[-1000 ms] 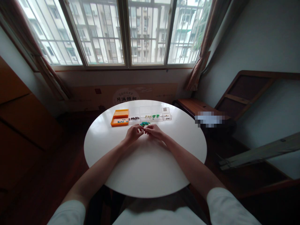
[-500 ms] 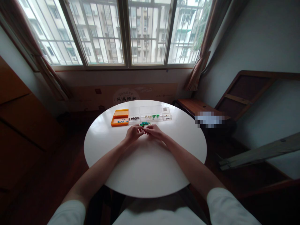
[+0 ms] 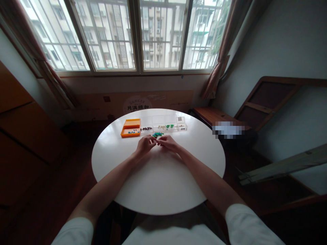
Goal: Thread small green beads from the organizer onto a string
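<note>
My left hand (image 3: 146, 144) and my right hand (image 3: 167, 142) meet fingertip to fingertip above the white round table (image 3: 158, 183). Both are closed in a pinch, and whatever lies between the fingers is too small to make out. Just beyond them is a little heap of green and blue pieces (image 3: 158, 134), partly covered by my fingers. Behind and to the left stands an orange box (image 3: 130, 135) with its lid up and small blue and dark pieces inside.
Clear plastic boxes (image 3: 165, 129) with raised lids stand in a row right of the orange box, holding dark, cream and green pieces. A wooden bench (image 3: 209, 115) is beyond the table at the right. A printed cardboard panel (image 3: 176, 98) leans below the window.
My hands stay at nearly the same spot, with only a slight shift of the fingertips. The boxes and the heap look unchanged.
</note>
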Tool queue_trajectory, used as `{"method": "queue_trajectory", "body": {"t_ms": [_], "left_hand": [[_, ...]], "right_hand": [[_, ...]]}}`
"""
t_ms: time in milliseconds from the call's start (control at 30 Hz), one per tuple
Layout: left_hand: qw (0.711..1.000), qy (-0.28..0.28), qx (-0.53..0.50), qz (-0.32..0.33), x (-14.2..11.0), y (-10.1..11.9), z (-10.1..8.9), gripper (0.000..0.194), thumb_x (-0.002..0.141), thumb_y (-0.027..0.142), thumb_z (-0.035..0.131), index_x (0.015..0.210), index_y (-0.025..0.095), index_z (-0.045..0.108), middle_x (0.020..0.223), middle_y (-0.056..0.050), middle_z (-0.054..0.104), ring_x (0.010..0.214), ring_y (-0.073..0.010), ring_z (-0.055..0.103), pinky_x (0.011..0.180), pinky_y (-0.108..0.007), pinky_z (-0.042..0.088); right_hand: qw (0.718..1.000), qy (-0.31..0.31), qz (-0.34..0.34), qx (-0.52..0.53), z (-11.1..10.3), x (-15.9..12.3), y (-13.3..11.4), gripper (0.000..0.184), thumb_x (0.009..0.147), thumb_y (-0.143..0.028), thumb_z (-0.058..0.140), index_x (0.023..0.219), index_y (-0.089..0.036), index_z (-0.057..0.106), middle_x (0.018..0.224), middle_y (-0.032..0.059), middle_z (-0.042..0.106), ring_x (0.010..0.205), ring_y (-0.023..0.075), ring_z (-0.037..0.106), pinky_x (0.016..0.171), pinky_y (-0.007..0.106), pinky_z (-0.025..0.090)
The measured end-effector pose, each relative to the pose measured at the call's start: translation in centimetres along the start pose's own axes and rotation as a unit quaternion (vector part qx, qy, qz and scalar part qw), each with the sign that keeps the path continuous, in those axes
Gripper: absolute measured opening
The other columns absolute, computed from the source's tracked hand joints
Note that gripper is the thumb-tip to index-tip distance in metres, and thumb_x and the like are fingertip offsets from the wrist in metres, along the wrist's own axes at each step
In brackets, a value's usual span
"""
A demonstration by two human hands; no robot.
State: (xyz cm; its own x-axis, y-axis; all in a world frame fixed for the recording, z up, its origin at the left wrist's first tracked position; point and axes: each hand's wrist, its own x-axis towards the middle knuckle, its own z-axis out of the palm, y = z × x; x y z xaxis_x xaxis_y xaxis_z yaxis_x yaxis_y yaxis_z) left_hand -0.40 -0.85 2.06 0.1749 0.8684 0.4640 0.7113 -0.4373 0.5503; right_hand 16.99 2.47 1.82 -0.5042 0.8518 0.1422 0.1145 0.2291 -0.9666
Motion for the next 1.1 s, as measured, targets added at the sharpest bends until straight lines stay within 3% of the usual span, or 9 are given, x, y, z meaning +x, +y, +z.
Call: {"method": "queue_trajectory", "body": {"t_ms": [1100], "left_hand": [[1.000, 0.012, 0.015, -0.001, 0.07, -0.15, 0.08, 0.015, 0.080, 0.030, 0.060, 0.081, 0.021, 0.072, 0.074, 0.000, 0.066, 0.057, -0.0089, 0.057, 0.054, -0.020, 0.039]], "right_hand": [[0.999, 0.033, 0.006, 0.026, 0.08, 0.17, 0.22, 0.031, 0.069, -0.041, 0.069, 0.077, -0.011, 0.068, 0.066, 0.0030, 0.062, 0.054, 0.0090, 0.052, 0.048, 0.021, 0.039]]}}
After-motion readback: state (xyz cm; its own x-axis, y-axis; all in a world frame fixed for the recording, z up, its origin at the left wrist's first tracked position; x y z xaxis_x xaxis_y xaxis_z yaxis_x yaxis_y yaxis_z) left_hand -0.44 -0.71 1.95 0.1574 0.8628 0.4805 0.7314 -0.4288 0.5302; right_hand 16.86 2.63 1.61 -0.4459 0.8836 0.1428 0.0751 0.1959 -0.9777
